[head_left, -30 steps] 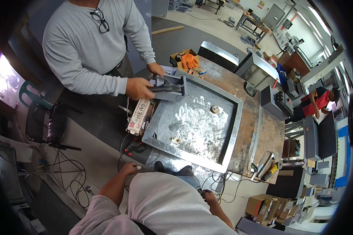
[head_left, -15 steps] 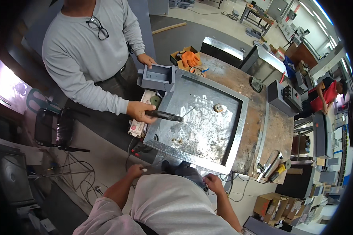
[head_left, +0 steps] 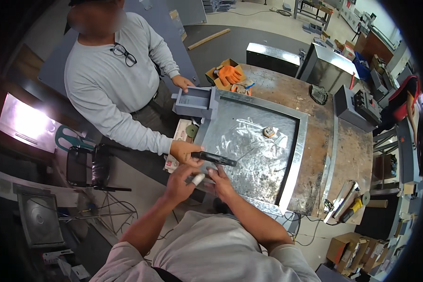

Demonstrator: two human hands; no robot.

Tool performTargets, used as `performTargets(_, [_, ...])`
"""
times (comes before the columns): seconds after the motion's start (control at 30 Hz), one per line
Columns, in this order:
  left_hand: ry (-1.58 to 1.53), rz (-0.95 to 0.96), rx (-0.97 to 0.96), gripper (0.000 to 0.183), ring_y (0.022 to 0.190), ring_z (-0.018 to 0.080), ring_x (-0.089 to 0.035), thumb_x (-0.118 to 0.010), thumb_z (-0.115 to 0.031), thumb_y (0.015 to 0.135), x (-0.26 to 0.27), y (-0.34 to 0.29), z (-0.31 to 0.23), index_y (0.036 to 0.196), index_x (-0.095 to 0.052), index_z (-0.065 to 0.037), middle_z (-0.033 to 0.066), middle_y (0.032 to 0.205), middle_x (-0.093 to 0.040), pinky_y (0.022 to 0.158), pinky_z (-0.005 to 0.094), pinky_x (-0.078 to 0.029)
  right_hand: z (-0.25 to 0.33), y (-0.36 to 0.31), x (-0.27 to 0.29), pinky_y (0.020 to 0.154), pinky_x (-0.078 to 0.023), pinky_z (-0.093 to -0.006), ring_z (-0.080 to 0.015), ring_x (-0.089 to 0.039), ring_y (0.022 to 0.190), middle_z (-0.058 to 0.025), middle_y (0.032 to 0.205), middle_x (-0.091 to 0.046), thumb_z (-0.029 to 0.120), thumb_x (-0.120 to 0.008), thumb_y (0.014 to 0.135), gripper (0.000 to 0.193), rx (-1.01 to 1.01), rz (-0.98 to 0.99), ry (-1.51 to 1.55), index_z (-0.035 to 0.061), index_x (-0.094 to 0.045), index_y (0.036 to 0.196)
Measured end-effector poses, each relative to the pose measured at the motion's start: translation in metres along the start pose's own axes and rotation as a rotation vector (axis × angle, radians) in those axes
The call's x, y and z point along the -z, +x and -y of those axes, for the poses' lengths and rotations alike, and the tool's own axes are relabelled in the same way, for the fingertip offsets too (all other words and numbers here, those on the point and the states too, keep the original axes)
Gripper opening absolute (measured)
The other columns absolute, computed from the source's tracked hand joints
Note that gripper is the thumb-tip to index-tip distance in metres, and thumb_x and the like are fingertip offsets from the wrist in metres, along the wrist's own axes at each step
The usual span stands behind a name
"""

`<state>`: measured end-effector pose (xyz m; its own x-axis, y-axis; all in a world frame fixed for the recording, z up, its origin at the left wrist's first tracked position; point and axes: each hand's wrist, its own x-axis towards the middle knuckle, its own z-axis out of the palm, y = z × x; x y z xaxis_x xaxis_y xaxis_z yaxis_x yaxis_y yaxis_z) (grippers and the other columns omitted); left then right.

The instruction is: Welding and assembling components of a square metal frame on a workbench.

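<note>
Half a second ago our hands hung low at our sides; now both are raised together before the co-worker's right hand (head_left: 183, 152), which grips a black, bar-shaped handheld tool (head_left: 215, 159) with a thin rod at its end. That tool sits over the near left part of the shallow square metal tray (head_left: 294, 164). Our left hand (head_left: 177, 184), white covering on one digit, has its fingers half bent and parted around nothing we can see. Our right hand (head_left: 221, 183) is loosely open just below the tool; we cannot tell whether its fingertips touch. The co-worker's left hand (head_left: 182, 83) remains at the open-topped grey box (head_left: 195, 113) by the tray's far left corner.

The tray's raised rim bounds its scuffed floor, with room around the round tape measure (head_left: 269, 132); brown wooden tabletop (head_left: 315, 157) extends rightward. Red print marks the long white carton (head_left: 182, 136), too small to read.
</note>
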<state>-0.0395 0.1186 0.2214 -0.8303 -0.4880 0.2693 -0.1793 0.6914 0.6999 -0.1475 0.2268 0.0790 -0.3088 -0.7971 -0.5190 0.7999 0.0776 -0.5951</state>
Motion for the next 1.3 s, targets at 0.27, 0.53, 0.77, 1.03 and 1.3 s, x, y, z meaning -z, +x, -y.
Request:
performTargets(0.27, [0.025, 0.12, 0.167, 0.019, 0.085, 0.0276, -0.066, -0.072, 0.0, 0.076, -0.011, -0.017, -0.016, 0.095, -0.067, -0.003, 0.0116, 0.09, -0.067, 0.075, 0.0351, -0.05, 0.023, 0.031, -0.021, 0.087, -0.05, -0.0369, -0.0144, -0.059, 0.112, 0.0018, 0.119, -0.063, 0.023, -0.063, 0.096, 0.028, 0.08, -0.006, 0.473, 0.0189, -0.057, 0.124])
performTargets(0.53, [0.084, 0.581, 0.64, 0.035, 0.097, 0.0294, -0.068, -0.066, -0.019, 0.078, -0.021, -0.086, 0.082, 0.111, -0.065, -0.008, 0.0133, 0.106, -0.069, 0.081, 0.0391, -0.053, 0.021, 0.016, 0.011, 0.092, -0.051, -0.0481, -0.0239, -0.063, 0.109, -0.0053, 0.114, -0.067, 0.016, -0.062, 0.096, 0.017, 0.199, -0.056, 0.46, 0.0114, -0.064, 0.112])
performTargets(0.77, [0.163, 0.845, 0.649, 0.039, 0.097, 0.0311, -0.067, -0.068, -0.028, 0.078, -0.024, -0.146, 0.245, 0.112, -0.067, -0.01, 0.0146, 0.103, -0.07, 0.083, 0.0415, -0.053, 0.026, -0.029, 0.061, 0.091, -0.052, -0.0523, -0.0305, -0.066, 0.101, -0.0103, 0.108, -0.069, 0.027, -0.064, 0.093, 0.02, 0.178, -0.033, 0.479, 0.0113, -0.066, 0.106])
performTargets(1.03, [0.182, 0.875, 0.85, 0.043, 0.099, 0.0368, -0.065, -0.068, -0.039, 0.078, -0.036, -0.146, 0.367, 0.105, -0.07, -0.005, 0.0197, 0.104, -0.069, 0.087, 0.0453, -0.051, 0.003, -0.041, 0.027, 0.088, -0.054, -0.0476, -0.0234, -0.065, 0.103, -0.0094, 0.104, -0.068, 0.038, -0.063, 0.093, 0.036, 0.066, -0.198, 0.569, 0.0062, -0.063, 0.11])
performTargets(1.3, [0.29, 0.909, 0.973, 0.042, 0.105, 0.0365, -0.064, -0.067, -0.036, 0.077, -0.041, -0.112, 0.399, 0.106, -0.069, -0.006, 0.0186, 0.111, -0.068, 0.089, 0.0465, -0.05, -0.01, -0.025, -0.004, 0.089, -0.055, -0.0481, -0.0293, -0.065, 0.104, -0.0135, 0.114, -0.066, 0.018, -0.069, 0.089, 0.036, 0.019, -0.19, 0.421, 0.0019, -0.061, 0.12])
